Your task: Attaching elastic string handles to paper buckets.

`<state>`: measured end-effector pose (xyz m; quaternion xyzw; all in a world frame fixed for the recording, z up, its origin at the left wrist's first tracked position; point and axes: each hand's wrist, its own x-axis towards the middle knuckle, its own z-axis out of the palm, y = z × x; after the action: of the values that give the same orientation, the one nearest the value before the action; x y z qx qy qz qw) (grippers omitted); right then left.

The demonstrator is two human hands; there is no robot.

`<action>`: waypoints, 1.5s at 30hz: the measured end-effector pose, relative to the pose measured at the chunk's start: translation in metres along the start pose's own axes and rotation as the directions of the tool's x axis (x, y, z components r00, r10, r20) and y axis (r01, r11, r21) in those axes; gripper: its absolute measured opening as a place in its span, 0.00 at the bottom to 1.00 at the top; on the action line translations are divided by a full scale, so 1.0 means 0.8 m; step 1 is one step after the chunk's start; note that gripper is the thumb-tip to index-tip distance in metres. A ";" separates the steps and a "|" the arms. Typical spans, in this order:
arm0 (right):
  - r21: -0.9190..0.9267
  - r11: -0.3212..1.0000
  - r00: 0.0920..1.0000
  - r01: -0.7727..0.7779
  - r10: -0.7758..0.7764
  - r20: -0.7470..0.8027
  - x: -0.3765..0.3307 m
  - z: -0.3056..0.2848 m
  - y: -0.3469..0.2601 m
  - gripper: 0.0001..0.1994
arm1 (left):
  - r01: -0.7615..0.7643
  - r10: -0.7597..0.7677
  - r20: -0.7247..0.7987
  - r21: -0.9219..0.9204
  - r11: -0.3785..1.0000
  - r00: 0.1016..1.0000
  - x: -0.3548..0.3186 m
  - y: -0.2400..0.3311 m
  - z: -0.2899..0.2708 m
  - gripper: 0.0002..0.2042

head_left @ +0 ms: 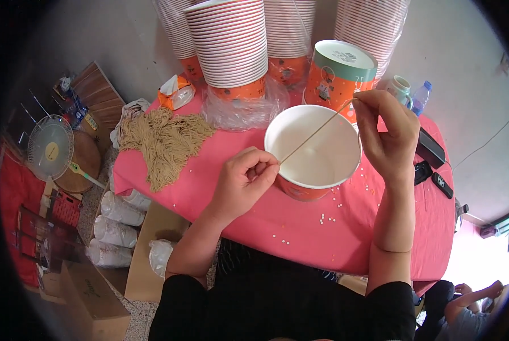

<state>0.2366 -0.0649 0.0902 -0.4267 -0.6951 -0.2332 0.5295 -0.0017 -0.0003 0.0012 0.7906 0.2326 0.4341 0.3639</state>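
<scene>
A thin tan cord (316, 132) is stretched taut and slanting over the mouth of a white-lined orange paper bucket (305, 192). My left hand (247, 177) pinches its lower end near the bucket's left rim. At the upper right, my right hand (388, 128) pinches the other end, just beyond the bucket's far right rim. The inside of the bucket looks bare and white. To the left on the table lies a heap of similar tan cords (161, 145).
Tall stacks of nested paper buckets (226, 45) stand at the back, beside an upturned orange-and-green bucket (345, 68). Small white dots (325, 218) are scattered on the pink tablecloth (254, 221). At the right lie a remote control (442, 185) and a black box (430, 148). A cardboard box (92, 301) stands lower left.
</scene>
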 end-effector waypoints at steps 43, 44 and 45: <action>0.881 0.143 0.869 -0.451 0.293 0.398 -0.002 0.001 0.018 0.04 | 0.227 -0.228 0.005 0.090 0.970 0.974 0.075 -0.044 -0.042 0.09; 0.889 0.119 0.866 -0.442 0.315 0.389 -0.002 0.000 0.020 0.05 | 0.234 -0.237 0.009 0.113 0.966 0.972 0.080 -0.044 -0.045 0.09; 0.897 0.094 0.863 -0.431 0.333 0.380 -0.002 0.000 0.021 0.05 | 0.241 -0.245 0.009 0.138 0.961 0.970 0.084 -0.044 -0.049 0.10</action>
<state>0.2510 -0.0567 0.0865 -0.1753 -0.5685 0.4138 0.6891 -0.0026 0.0824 0.0223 0.7845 0.3522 0.3590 0.3627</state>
